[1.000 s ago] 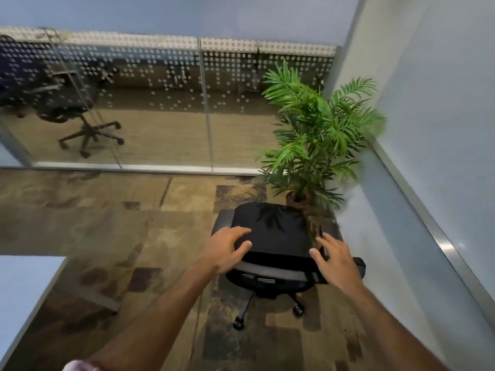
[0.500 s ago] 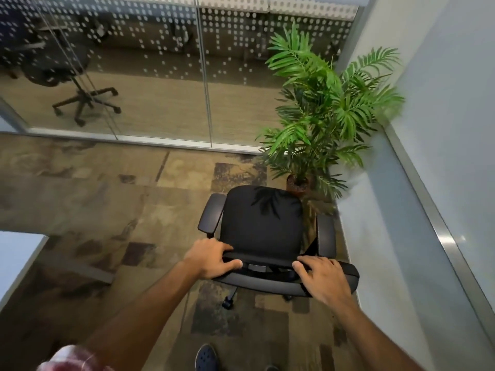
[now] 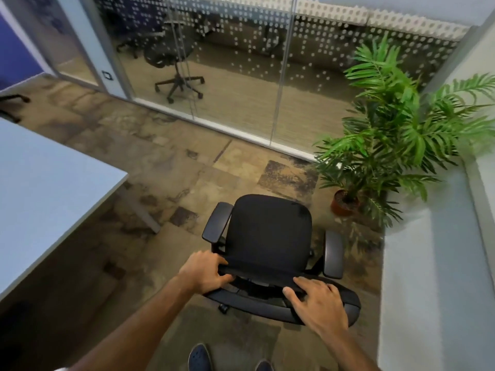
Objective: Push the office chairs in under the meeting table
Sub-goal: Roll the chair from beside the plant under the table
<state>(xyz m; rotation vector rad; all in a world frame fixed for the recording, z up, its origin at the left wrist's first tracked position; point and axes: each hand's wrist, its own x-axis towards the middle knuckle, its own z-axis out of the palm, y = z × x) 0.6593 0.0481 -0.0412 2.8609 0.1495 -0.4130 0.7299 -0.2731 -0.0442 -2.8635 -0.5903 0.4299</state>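
Note:
A black office chair [image 3: 267,231] with two armrests stands on the carpet in front of me, its seat facing away. My left hand [image 3: 205,271] grips the left end of the backrest's top edge. My right hand [image 3: 318,301] grips the right end of the same edge. The pale meeting table [image 3: 45,199] fills the left side, its near corner well to the left of the chair, with a grey leg below it.
A potted palm [image 3: 388,135] stands in the right corner, close to the chair's right armrest. A white wall [image 3: 428,277] runs along the right. A glass partition [image 3: 241,84] closes the far side, with another chair [image 3: 174,62] behind it. My shoes [image 3: 199,358] show at the bottom.
Both hands went from reaching to gripping the backrest top. The chair has come back from the plant and wall toward the left, and the table's corner has entered the view.

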